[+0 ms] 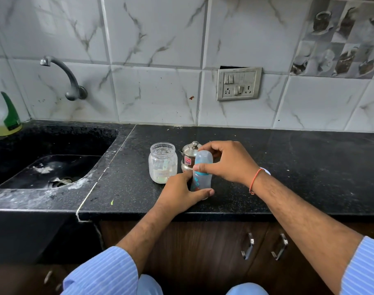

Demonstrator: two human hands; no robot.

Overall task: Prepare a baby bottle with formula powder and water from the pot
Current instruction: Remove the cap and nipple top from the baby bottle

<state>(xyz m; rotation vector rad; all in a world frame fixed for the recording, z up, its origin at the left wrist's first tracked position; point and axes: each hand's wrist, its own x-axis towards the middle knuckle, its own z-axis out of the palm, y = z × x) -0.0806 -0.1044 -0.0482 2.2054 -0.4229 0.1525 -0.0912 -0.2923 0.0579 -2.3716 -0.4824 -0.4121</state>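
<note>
My left hand [181,191] grips the translucent blue-collared baby bottle [201,177] low, upright on the black counter [288,167]; my right hand [226,161] clamps its cap. I brace firmly and twist gently, keeping it vertical.

Wall: we see white marble-look tiles [156,35], grey veins; patterned cup tiles [343,39] top right.
Fixtures: switch/socket plate [239,83] on wall, grey tap [64,77] over sink.
Counter: black speckled stone countertop [288,162], black sink [45,158] at left w/ white residue.
Below: dark wood cabinets [203,252], metal handles [249,245].
</note>
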